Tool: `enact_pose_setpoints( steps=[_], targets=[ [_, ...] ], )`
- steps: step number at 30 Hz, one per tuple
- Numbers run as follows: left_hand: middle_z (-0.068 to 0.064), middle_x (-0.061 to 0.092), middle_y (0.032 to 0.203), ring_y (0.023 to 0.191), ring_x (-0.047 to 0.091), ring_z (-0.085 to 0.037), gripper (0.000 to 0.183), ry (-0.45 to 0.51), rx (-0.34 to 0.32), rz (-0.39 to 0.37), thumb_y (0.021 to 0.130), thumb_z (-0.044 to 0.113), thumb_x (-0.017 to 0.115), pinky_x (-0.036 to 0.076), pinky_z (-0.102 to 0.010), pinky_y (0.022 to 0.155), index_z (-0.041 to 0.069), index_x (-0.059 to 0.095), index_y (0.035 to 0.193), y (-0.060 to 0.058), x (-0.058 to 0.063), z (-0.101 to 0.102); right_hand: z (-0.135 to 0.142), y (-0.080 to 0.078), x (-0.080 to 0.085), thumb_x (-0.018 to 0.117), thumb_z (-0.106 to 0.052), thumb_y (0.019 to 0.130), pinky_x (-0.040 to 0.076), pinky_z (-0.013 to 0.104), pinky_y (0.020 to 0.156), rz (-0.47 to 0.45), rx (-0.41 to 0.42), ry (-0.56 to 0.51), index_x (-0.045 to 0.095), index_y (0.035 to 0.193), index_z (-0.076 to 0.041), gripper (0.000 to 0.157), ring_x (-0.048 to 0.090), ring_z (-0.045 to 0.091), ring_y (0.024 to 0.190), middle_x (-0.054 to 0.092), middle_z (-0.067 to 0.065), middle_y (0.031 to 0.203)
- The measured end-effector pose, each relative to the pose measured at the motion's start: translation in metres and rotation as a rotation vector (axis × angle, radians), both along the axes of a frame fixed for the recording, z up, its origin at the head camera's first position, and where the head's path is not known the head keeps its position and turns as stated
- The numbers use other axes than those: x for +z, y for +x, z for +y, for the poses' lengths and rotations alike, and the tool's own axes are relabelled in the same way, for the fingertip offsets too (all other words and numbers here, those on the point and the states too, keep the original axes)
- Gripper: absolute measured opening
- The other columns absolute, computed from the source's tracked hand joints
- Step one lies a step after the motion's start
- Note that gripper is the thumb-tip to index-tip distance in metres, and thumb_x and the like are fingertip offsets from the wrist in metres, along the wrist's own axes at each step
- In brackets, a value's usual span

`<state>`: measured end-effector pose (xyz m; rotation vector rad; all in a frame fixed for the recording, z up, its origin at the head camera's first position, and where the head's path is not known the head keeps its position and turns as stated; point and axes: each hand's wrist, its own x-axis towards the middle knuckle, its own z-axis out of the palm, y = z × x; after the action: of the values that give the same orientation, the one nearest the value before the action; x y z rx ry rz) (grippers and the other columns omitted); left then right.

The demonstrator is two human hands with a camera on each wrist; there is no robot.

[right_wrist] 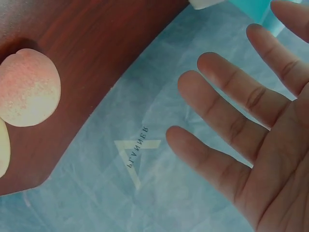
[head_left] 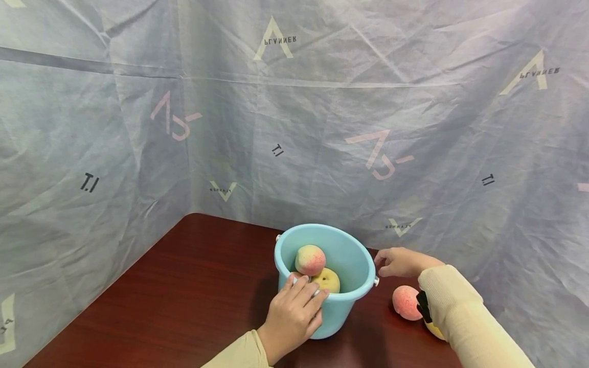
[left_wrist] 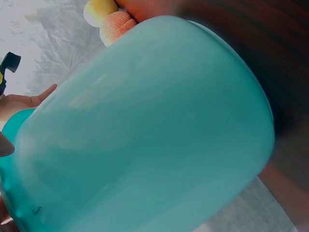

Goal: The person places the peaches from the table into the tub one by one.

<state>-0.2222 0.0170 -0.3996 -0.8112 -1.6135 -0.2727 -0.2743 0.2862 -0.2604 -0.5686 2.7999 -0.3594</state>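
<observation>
- Standing on the dark red surface [head_left: 175, 286], the light blue bucket [head_left: 336, 314] is holding a pink-and-yellow peach [head_left: 310, 260] and a yellow fruit [head_left: 326, 281].
- The left hand [head_left: 292, 314] is gripping the bucket's near rim, fingers curling over the edge and partly hiding the inside.
- The right hand [head_left: 405, 261] is hovering at the bucket's right side, its grip spreading wide; whether a fingertip is touching the wall, I cannot tell.
- To the right, a pink peach [head_left: 406, 302] is lying beside a second yellow fruit [head_left: 433, 331]; a black wrist piece [head_left: 422, 306] and the right sleeve [head_left: 460, 301] are partly covering them.
- A grey printed cloth [head_left: 313, 122] is hanging behind.
- The left wrist view is showing a dark smudge on the bucket's outer wall, while the head view alone is showing the fruit inside.
- The right wrist view is revealing the right palm and separated fingers.
</observation>
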Motion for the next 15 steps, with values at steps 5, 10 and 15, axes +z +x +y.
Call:
enact_pose_setpoints(
  steps=[5,10,15],
  targets=[
    [0.0,0.066,0.094,0.094,0.063,-0.019,0.034,-0.006,-0.001,0.001,0.091,0.019,0.04,0.051,-0.041,0.086,0.017,0.073,0.098,0.0,0.001,0.0,0.003,0.002,-0.012,0.066,-0.008,0.081,0.047,0.038,0.075,-0.014,-0.015,-0.047,0.066,0.095,-0.007,0.015,0.058,0.018,0.082,0.065,0.003,0.092],
    [0.001,0.065,0.094,0.094,0.063,-0.019,0.034,-0.011,0.0,0.006,0.091,0.018,0.04,0.051,-0.04,0.086,0.017,0.073,0.099,0.0,0.002,-0.001,0.006,0.001,-0.026,0.07,-0.012,0.082,0.047,0.039,0.075,-0.019,-0.024,-0.067,0.063,0.096,-0.008,0.016,0.056,0.019,0.083,0.062,0.002,0.09],
    [0.001,0.065,0.094,0.093,0.062,-0.019,0.034,-0.008,0.002,0.011,0.091,0.018,0.04,0.051,-0.04,0.087,0.017,0.073,0.099,0.0,0.001,-0.001,0.009,0.0,-0.036,0.068,-0.008,0.082,0.05,0.048,0.079,-0.043,-0.039,-0.116,0.059,0.106,-0.004,0.026,0.06,0.029,0.094,0.063,0.009,0.101]
  ],
)
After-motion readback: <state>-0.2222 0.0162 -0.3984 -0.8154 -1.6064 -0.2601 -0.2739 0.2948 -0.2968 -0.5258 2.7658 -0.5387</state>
